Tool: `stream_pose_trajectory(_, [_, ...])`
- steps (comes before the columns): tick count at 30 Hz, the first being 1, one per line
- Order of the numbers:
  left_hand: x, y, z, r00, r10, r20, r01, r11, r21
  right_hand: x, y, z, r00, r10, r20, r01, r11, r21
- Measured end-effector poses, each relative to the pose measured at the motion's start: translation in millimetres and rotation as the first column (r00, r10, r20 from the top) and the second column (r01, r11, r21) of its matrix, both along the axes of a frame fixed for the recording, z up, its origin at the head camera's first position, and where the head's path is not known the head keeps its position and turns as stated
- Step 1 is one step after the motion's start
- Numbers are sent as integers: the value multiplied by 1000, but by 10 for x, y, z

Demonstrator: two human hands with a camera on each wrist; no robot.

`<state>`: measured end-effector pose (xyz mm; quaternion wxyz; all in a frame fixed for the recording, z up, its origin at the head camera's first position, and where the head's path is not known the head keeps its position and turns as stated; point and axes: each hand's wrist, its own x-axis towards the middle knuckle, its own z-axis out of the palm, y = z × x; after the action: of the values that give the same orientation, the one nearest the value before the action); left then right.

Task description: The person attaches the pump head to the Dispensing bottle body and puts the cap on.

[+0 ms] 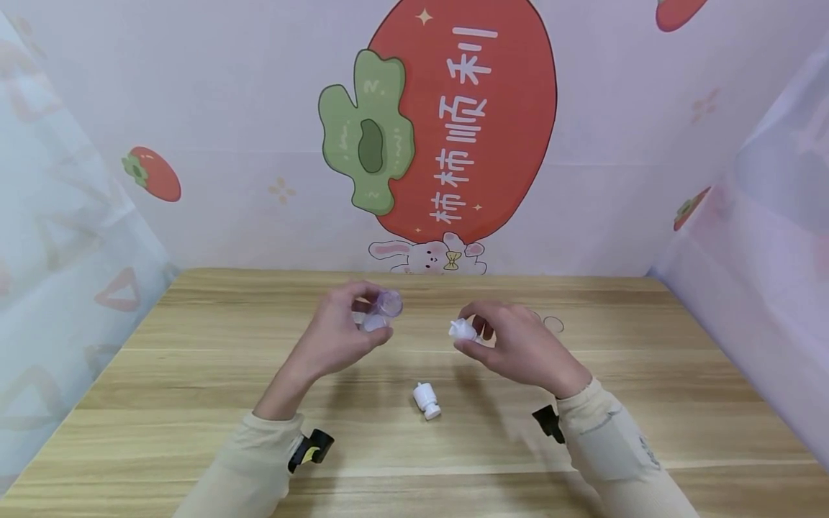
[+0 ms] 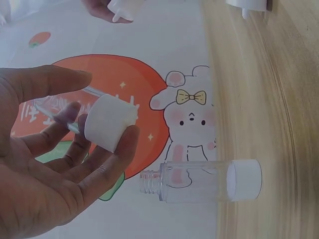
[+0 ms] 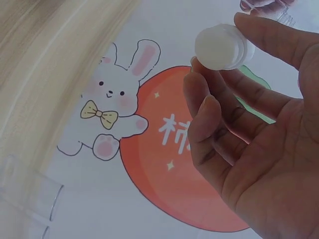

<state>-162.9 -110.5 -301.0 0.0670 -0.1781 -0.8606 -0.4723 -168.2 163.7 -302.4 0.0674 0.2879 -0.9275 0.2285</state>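
Observation:
My left hand (image 1: pixel 338 325) grips a clear bottle (image 1: pixel 390 303) with a white base (image 2: pixel 107 122), tilted, between thumb and fingers. Behind that hand, a second clear bottle (image 2: pixel 192 181) stands upright on the table, its threaded neck uncapped. A white pump top (image 1: pixel 463 330) is pinched by the thumb and fingertips of my right hand (image 1: pixel 514 345); its round white end (image 3: pixel 219 47) shows in the right wrist view. Another white pump top (image 1: pixel 426 401) rests on the table between the forearms. Both hands are above the wood, apart from each other.
Clear round covers (image 1: pixel 553 324) are on the table behind the right hand, partly hidden by it. The wood-grain table (image 1: pixel 214 360) ends at a printed backdrop (image 1: pixel 259 216), and cloth walls (image 1: pixel 764 288) rise on both sides.

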Motion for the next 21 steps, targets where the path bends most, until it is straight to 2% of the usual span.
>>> stream_pose_trajectory(5, [5,21,-42,1000,-21,8,21,1000,-13,-7,14,3,1000,9,0,-9,999,-33])
stream_pose_trajectory(12, [14,57,-76,999,-30,-22,29,999,-36,-2,35,19,999,28,-39,-30,997,-71])
stream_pose_trajectory(21, [13,111,-78,1000,-15,26,16,999,-49,0,61,42,999,21,-42,-24,996,-87])
